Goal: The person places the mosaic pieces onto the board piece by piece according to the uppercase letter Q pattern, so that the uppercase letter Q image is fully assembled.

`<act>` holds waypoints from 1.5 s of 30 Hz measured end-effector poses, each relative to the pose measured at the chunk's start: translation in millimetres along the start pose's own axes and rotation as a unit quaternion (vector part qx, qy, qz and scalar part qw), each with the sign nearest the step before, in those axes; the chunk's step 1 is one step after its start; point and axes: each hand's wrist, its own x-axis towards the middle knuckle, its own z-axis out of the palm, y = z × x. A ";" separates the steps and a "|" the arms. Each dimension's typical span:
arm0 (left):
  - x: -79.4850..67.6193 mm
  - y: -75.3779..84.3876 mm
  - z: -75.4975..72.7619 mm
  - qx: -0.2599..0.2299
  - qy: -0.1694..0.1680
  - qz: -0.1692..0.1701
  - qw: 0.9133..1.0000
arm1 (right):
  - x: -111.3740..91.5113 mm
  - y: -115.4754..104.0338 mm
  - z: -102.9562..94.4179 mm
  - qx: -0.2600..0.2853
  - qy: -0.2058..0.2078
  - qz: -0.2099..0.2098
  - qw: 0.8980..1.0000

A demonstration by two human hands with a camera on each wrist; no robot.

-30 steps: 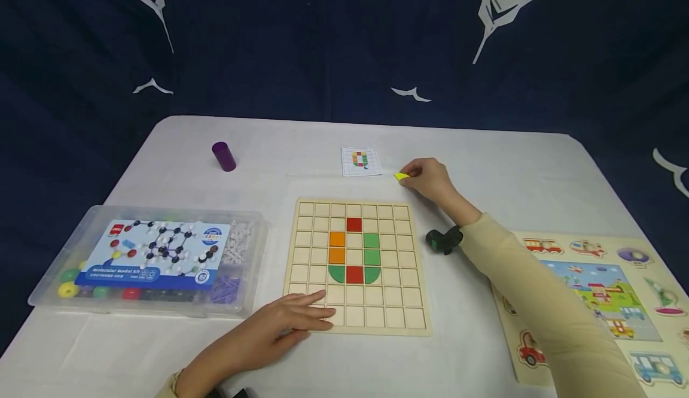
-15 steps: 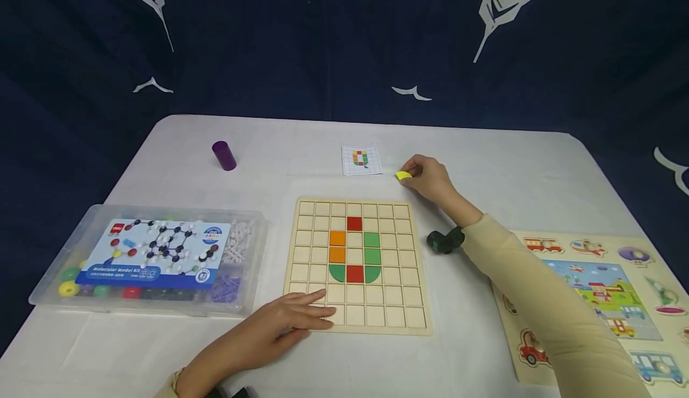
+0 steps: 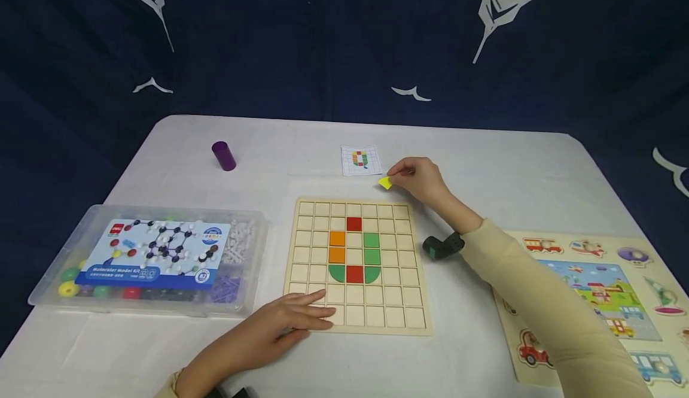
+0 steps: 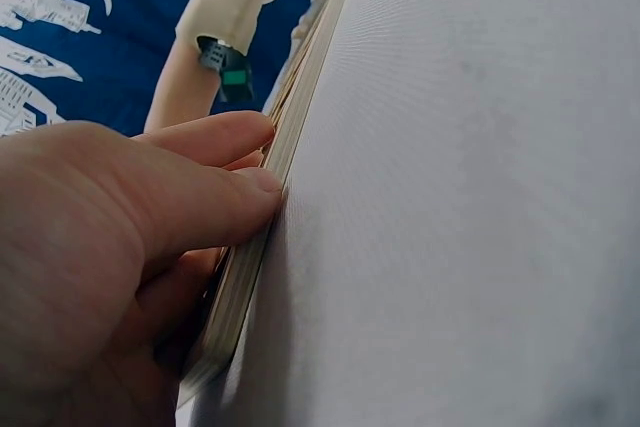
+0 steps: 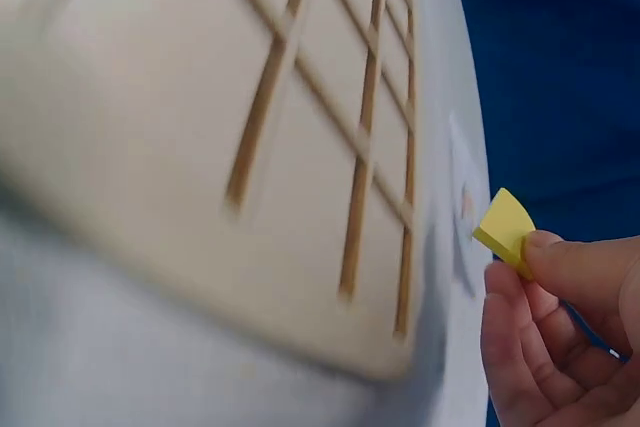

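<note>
My right hand (image 3: 420, 179) pinches a yellow block (image 3: 385, 182), a small piece with one curved side, between thumb and fingertips. In the right wrist view the yellow block (image 5: 507, 231) shows beyond the far corner of the board. My left hand (image 3: 280, 326) rests with extended fingers on the lower left corner of the wooden grid board (image 3: 395, 314), its thumb at the board's edge in the left wrist view. Set in the grid are red squares (image 3: 354, 224), orange squares (image 3: 337, 239), green squares (image 3: 372, 240) and green rounded pieces (image 3: 337, 273).
Beyond the board lies a printed pattern card (image 3: 350, 170). A purple cylinder (image 3: 223, 156) stands at the back left. The molecular model kit box (image 3: 253, 290) is left of the board. A picture puzzle board (image 3: 592, 245) lies at right, partly under my right forearm.
My right hand has moved left and slightly nearer the grid board with the yellow block, which has turned in its fingertips. The left hand has stayed in place.
</note>
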 end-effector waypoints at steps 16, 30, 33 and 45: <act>0.6 0.1 -1.1 0.004 0.004 0.012 1.000 | -20.5 -41.1 28.6 0.136 -0.116 -0.002 0.984; 1.5 -1.0 -1.7 -0.002 -0.006 0.000 1.000 | -28.5 -44.9 53.3 0.086 -0.151 -0.072 0.982; 1.5 -1.0 -1.6 -0.001 -0.004 0.004 1.000 | -27.1 -43.8 55.4 0.054 -0.145 -0.095 0.983; -0.3 -1.6 0.2 0.001 -0.009 -0.009 1.000 | -24.6 -44.6 59.2 0.014 -0.147 -0.137 0.979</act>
